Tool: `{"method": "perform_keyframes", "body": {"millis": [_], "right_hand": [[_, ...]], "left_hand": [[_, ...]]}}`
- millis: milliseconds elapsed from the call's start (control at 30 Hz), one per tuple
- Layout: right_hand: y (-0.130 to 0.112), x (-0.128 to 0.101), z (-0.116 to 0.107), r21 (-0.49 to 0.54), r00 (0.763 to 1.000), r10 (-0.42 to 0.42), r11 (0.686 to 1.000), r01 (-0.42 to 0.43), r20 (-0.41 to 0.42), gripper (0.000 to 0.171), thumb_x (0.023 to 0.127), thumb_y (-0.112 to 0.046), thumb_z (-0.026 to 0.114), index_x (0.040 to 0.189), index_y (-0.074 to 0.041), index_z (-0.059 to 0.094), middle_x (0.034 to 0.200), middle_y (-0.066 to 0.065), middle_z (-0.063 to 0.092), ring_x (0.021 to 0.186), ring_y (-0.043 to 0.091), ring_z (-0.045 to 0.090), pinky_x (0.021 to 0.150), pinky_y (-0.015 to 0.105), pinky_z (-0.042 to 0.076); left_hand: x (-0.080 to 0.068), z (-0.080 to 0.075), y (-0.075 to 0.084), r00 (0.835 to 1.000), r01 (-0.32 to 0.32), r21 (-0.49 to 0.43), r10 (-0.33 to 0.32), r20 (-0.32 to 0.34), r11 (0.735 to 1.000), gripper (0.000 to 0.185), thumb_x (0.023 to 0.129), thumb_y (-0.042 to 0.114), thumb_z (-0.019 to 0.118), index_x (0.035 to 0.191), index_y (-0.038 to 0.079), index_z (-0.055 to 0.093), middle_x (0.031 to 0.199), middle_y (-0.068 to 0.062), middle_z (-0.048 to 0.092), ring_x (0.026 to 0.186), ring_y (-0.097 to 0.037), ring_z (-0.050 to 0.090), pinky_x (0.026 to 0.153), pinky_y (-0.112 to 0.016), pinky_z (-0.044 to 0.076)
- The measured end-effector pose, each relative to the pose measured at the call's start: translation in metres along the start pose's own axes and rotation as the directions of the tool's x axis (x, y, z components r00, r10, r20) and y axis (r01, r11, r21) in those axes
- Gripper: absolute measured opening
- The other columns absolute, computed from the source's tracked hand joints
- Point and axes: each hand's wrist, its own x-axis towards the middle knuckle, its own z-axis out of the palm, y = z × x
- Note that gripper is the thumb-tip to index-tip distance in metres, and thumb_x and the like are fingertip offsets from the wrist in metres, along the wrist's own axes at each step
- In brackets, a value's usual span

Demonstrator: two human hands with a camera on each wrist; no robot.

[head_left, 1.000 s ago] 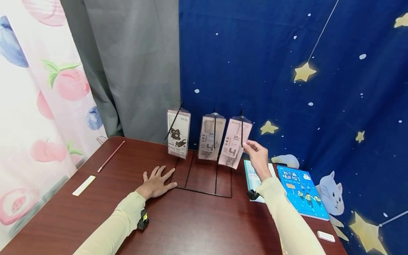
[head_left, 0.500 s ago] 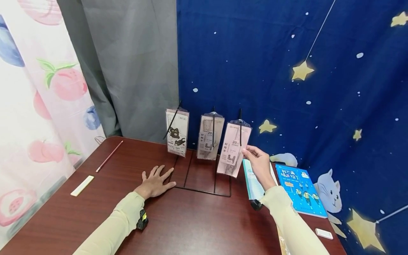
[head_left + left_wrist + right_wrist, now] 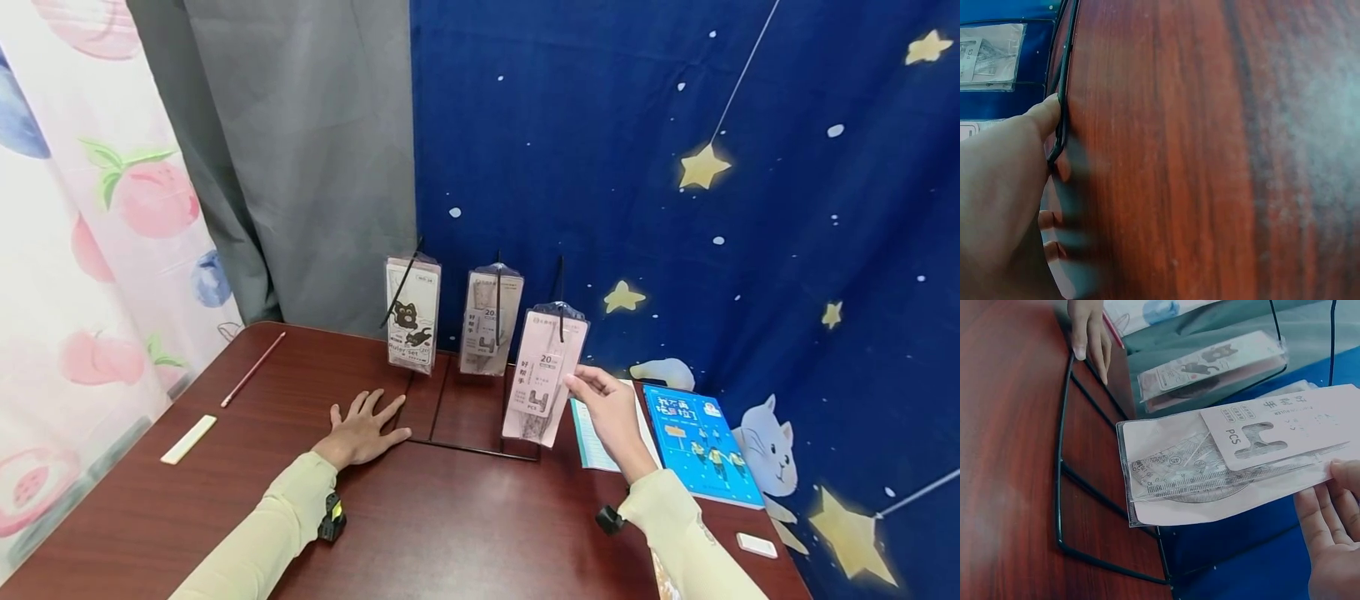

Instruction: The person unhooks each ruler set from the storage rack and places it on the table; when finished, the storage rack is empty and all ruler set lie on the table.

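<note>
Three ruler packs (image 3: 545, 375), one in right hand (image 3: 609, 408); seemingly unhooked

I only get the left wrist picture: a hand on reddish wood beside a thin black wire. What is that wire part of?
Observer: It is the base of a black wire rack with upright hooks; the left hand lies flat on the table against its corner.
Operator: Is anything hanging on it?
Observer: Two ruler packets, a cat-print packet and a plain packet.
Operator: And the other hand?
Observer: The right hand pinches a pink packet at the third hook.
Operator: What is inside?
Observer: The right wrist view shows a ruler and protractor.
</note>
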Motion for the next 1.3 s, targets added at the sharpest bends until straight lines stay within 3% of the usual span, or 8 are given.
{"method": "perform_keyframes", "body": {"millis": [267, 567, 867, 1167, 1300], "right_hand": [[0.0, -0.019, -0.003, -0.003, 1.0, 0.023, 1.0, -0.023, 0.0, 0.037, 0.094, -0.031, 0.078, 0.12, -0.005, 0.075, 0.108, 0.002, 0.08, 0.091, 0.003, 0.075, 0.086, 0.019, 0.059], [-0.007, -0.041, -0.004, -0.018, 1.0, 0.009, 1.0, -0.008, 0.025, 0.037, 0.094, -0.033, 0.078, 0.121, -0.007, 0.075, 0.117, 0.011, 0.078, 0.095, 0.005, 0.075, 0.088, 0.018, 0.058], [-0.011, -0.059, -0.005, -0.061, 1.0, 0.027, 0.998, -0.026, 0.016, 0.038, 0.094, -0.037, 0.078, 0.121, -0.011, 0.075, 0.119, 0.01, 0.077, 0.099, 0.002, 0.074, 0.089, 0.015, 0.056], [-0.02, -0.071, -0.01, -0.119, 0.998, 0.049, 0.992, -0.045, 0.035, 0.039, 0.093, -0.043, 0.077, 0.122, -0.017, 0.076, 0.123, 0.004, 0.076, 0.109, 0.005, 0.072, 0.092, 0.015, 0.054], [-0.024, -0.082, -0.016, -0.134, 0.996, 0.075, 0.989, -0.069, 0.039, 0.037, 0.092, -0.039, 0.079, 0.12, -0.014, 0.077, 0.121, 0.005, 0.077, 0.103, 0.004, 0.073, 0.089, 0.015, 0.056]], "left_hand": [[-0.001, -0.002, 0.002, 1.0, -0.002, -0.013, 0.002, 0.001, 1.0, 0.077, 0.102, 0.064, 0.047, 0.164, 0.021, 0.033, 0.169, -0.024, 0.021, 0.157, -0.049, 0.016, 0.114, -0.084, 0.006], [0.006, 0.011, -0.01, 1.0, -0.012, -0.002, 0.011, -0.028, 1.0, 0.077, 0.102, 0.066, 0.047, 0.165, 0.024, 0.03, 0.171, -0.022, 0.02, 0.158, -0.048, 0.014, 0.114, -0.084, 0.005], [-0.003, -0.007, 0.005, 1.0, -0.006, 0.01, 0.006, 0.008, 1.0, 0.074, 0.104, 0.06, 0.048, 0.164, 0.02, 0.032, 0.169, -0.025, 0.023, 0.156, -0.051, 0.017, 0.113, -0.085, 0.008], [-0.003, -0.006, 0.005, 1.0, -0.005, 0.022, 0.005, 0.002, 1.0, 0.072, 0.105, 0.057, 0.049, 0.164, 0.019, 0.033, 0.168, -0.025, 0.024, 0.156, -0.05, 0.019, 0.112, -0.085, 0.01], [-0.002, -0.006, 0.005, 1.0, -0.013, 0.019, 0.013, 0.004, 1.0, 0.072, 0.105, 0.057, 0.049, 0.164, 0.019, 0.033, 0.168, -0.025, 0.023, 0.156, -0.051, 0.018, 0.112, -0.085, 0.01]]}}
